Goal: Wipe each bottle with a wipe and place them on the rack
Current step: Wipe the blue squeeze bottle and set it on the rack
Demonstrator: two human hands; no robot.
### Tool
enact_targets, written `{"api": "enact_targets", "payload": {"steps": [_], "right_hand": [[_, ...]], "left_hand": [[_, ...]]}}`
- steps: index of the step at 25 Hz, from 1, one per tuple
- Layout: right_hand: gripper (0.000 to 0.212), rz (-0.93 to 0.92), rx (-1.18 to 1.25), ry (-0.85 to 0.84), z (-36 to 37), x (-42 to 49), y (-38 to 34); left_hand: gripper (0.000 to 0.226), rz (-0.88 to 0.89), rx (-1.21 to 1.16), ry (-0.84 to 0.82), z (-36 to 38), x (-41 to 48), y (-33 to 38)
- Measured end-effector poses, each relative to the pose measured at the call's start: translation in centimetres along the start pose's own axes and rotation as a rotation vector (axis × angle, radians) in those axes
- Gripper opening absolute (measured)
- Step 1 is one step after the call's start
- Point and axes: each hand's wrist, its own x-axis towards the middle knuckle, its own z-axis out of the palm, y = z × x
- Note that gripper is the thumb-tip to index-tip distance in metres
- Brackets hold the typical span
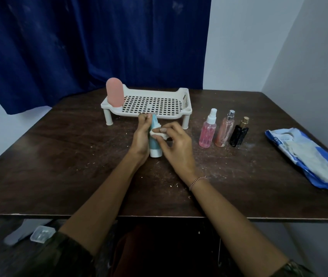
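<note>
Head view: the teal tube (153, 136) is held upright, cap down, above the dark table (59, 156), so its side is exposed for wiping. The left hand (142, 134) is wrapped around the tube to steady it; the right hand (174, 144) is pinched on a small white wipe (157, 133) pressed to the tube. Farther right, three spray bottles are lined up unwiped: pink spray bottle (207, 132), peach perfume bottle (224, 131), black perfume bottle (238, 134). The blue wipe pack (307, 156) lies open, possibly with wipes pulled out. At the back, the white rack (185, 100) holds one pink bottle (114, 93) in its left corner.
</note>
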Motion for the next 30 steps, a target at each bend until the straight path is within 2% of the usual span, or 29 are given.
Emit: {"api": "enact_targets", "payload": {"steps": [5,11,14,23,26,30], "right_hand": [[0.016,0.109,0.011,0.105,-0.2,0.3,0.4],[0.014,-0.061,-0.028,-0.040,-0.2,-0.4,0.0],[0.015,-0.101,-0.087,-0.057,0.0,-0.3,-0.1],[0.016,0.134,0.126,0.167,-0.8,0.7,-0.2],[0.017,0.057,0.110,0.116,-1.1,0.5,-0.5],[0.018,-0.080,0.031,0.029,-1.1,0.2,-1.1]], "left_hand": [[0.023,-0.002,-0.046,-0.063,0.4,-0.3,0.1],[0.024,0.017,0.017,0.004,0.2,-0.3,0.2],[0.025,0.049,0.045,-0.022,0.3,-0.4,0.3],[0.015,0.130,0.119,-0.211,0.6,-0.6,0.3],[0.013,0.159,0.142,-0.207,0.5,-0.5,0.0],[0.023,0.185,0.176,-0.178,0.7,-0.6,0.0]]}}
